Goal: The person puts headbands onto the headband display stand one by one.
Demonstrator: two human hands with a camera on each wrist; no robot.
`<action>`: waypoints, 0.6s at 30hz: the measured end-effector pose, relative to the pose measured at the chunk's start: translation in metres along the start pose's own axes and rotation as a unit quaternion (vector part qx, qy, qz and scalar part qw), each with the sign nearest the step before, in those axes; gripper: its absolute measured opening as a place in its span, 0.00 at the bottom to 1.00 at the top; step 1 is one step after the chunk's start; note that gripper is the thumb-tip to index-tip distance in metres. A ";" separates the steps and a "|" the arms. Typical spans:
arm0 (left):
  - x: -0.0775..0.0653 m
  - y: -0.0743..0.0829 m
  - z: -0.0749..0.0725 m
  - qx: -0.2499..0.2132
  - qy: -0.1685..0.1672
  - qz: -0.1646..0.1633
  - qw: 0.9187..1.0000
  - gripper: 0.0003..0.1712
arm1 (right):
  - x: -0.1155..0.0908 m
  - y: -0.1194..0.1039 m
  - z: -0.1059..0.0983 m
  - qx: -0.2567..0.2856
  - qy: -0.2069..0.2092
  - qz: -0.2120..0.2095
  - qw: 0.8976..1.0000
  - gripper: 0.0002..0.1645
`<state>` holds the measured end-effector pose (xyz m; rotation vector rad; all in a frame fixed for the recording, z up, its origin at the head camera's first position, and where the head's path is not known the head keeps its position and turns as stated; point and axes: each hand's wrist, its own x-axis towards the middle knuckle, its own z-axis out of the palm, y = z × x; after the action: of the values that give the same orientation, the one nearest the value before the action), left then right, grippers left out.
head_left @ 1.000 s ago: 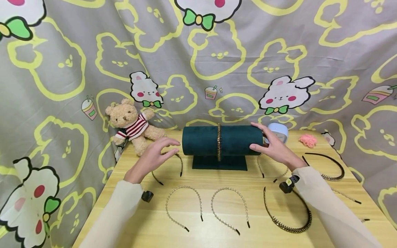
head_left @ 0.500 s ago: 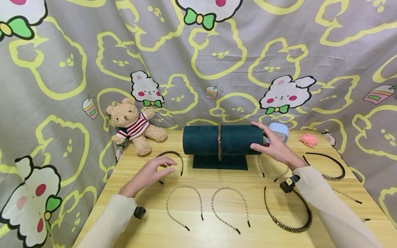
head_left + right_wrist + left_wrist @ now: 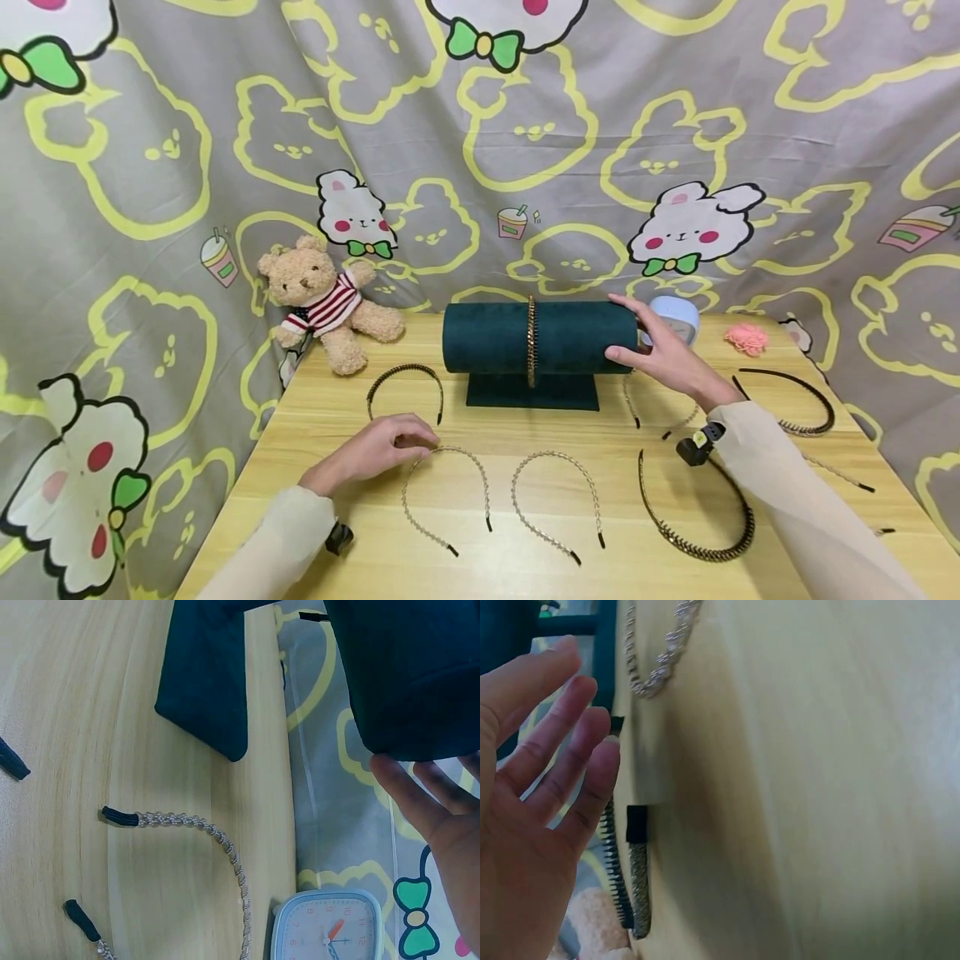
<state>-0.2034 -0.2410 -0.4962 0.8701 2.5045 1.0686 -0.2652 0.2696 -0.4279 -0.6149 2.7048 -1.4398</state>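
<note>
A dark green velvet headband stand (image 3: 487, 337) with a roll on a flat base stands at the back of the table, wearing a golden-brown headband (image 3: 532, 342) round its middle. My right hand (image 3: 663, 354) holds the roll's right end, thumb in front and fingers over the top. In the right wrist view its fingertips (image 3: 405, 787) touch the roll's edge. My left hand (image 3: 378, 450), fingers loosely bent, hovers at the top of a clear beaded headband (image 3: 483, 475). The left wrist view shows its fingers (image 3: 592, 772) apart from that beaded headband (image 3: 656, 675), holding nothing.
Another beaded headband (image 3: 555, 457) and a dark braided one (image 3: 708, 554) lie in front. A dark headband (image 3: 405, 367) lies behind my left hand; another (image 3: 821, 400) lies at right. A teddy bear (image 3: 330, 304), blue clock (image 3: 330, 900) and pink tuft (image 3: 746, 338) stand at the back.
My left hand has come away from the stand's left side, down and toward me, to the top of the beaded headband. My right hand has stayed on the roll's end.
</note>
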 end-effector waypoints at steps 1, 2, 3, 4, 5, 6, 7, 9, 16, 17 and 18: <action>0.001 0.000 0.002 0.002 -0.002 0.000 1.000 0.12 | 0.000 0.000 0.000 0.000 0.000 0.000 1.000 0.52; 0.001 -0.001 0.003 0.005 -0.004 0.002 1.000 0.12 | 0.000 0.000 0.000 0.001 0.000 0.000 1.000 0.52; 0.002 -0.001 0.005 0.009 -0.005 0.002 1.000 0.12 | 0.000 0.001 0.000 0.001 0.000 0.000 1.000 0.52; 0.002 -0.002 0.006 0.013 -0.007 0.001 1.000 0.12 | 0.000 0.001 0.000 0.001 0.000 0.001 1.000 0.52; 0.002 -0.002 0.007 0.015 -0.008 -0.003 1.000 0.12 | 0.000 0.001 0.000 0.001 0.000 0.001 1.000 0.52; 0.003 -0.002 0.009 0.014 -0.011 -0.007 1.000 0.13 | 0.000 0.001 0.000 0.002 0.000 0.002 1.000 0.52; 0.003 -0.003 0.010 0.010 -0.014 -0.013 1.000 0.13 | 0.000 0.001 0.001 0.002 -0.001 0.002 1.000 0.52; 0.004 -0.004 0.012 -0.001 -0.018 -0.026 1.000 0.14 | 0.000 0.001 0.001 0.001 -0.001 0.002 1.000 0.52; 0.012 -0.004 0.016 0.004 -0.012 -0.036 0.999 0.13 | 0.000 0.000 0.000 0.004 0.000 0.004 1.000 0.52; 0.014 -0.004 0.016 0.008 -0.011 -0.036 0.999 0.12 | 0.000 0.000 0.000 0.005 0.000 0.005 1.000 0.52; 0.015 -0.004 0.017 0.013 -0.010 -0.036 0.999 0.11 | 0.000 0.000 0.000 0.004 0.000 0.004 1.000 0.52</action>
<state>-0.2086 -0.2244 -0.5108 0.7859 2.5176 1.0024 -0.2654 0.2694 -0.4282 -0.6011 2.6967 -1.4496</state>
